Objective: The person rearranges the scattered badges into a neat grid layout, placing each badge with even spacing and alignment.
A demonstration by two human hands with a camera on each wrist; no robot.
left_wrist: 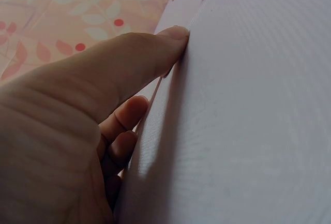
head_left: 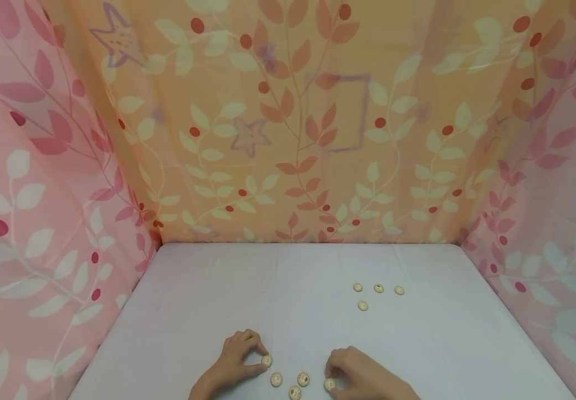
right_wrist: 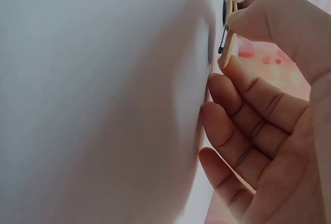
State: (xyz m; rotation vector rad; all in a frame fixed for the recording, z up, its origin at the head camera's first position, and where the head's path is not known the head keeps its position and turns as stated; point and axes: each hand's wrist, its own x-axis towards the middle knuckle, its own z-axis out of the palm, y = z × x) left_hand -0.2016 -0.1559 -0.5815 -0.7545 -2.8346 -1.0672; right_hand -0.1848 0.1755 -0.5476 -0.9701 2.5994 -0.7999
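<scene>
Several round, cream-coloured wooden discs with dark marks lie on a white table. My left hand (head_left: 234, 364) pinches one disc (head_left: 266, 360) between thumb and index finger at the tabletop; in the left wrist view my left hand (left_wrist: 77, 89) hides that disc. To the right, my right hand (head_left: 362, 376) pinches another disc (head_left: 330, 384) by its edge. In the right wrist view my right hand (right_wrist: 274, 105) holds this disc (right_wrist: 229, 48) tilted up, a small black pin-like part on its underside. Between the hands lie three discs, one of them a disc (head_left: 303, 379) nearest the right hand.
Farther back on the right of the white table (head_left: 208, 289), three discs lie in a row, with one more disc (head_left: 362, 305) in front of them. Leaf-patterned curtains stand behind the table (head_left: 292, 183) and along both its sides.
</scene>
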